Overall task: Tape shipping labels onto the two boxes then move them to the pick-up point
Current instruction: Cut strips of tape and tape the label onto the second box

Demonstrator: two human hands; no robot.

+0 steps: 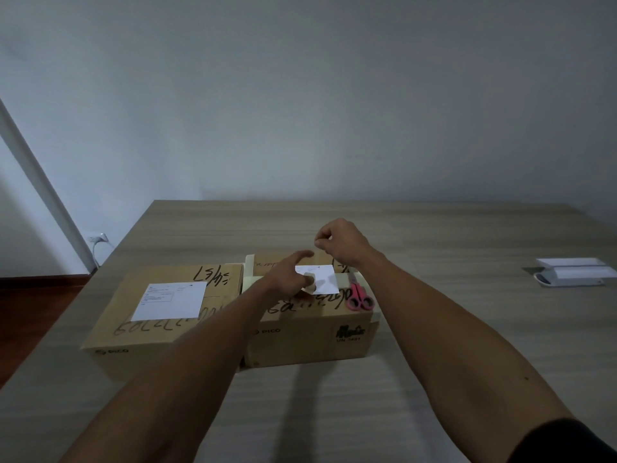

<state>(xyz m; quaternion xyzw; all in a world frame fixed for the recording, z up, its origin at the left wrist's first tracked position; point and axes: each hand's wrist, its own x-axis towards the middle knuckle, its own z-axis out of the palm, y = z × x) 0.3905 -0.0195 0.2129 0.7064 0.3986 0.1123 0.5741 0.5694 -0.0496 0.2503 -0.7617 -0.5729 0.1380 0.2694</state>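
Label [320, 279] on the right box [310, 329] lies directly under my left hand [293, 279], whose forefinger stretches out while the thumb presses the paper flat. My right hand [337, 242] hovers just beyond it, grip pinched together, probably on tape, though I cannot tell. The left box [160, 315] on the worktop [467, 329] already carries its own label [170, 300].

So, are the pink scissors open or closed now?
Closed. The pink scissors lie flat on the right box, blades together pointing away, both handle loops side by side and touching. Neither hand holds them.
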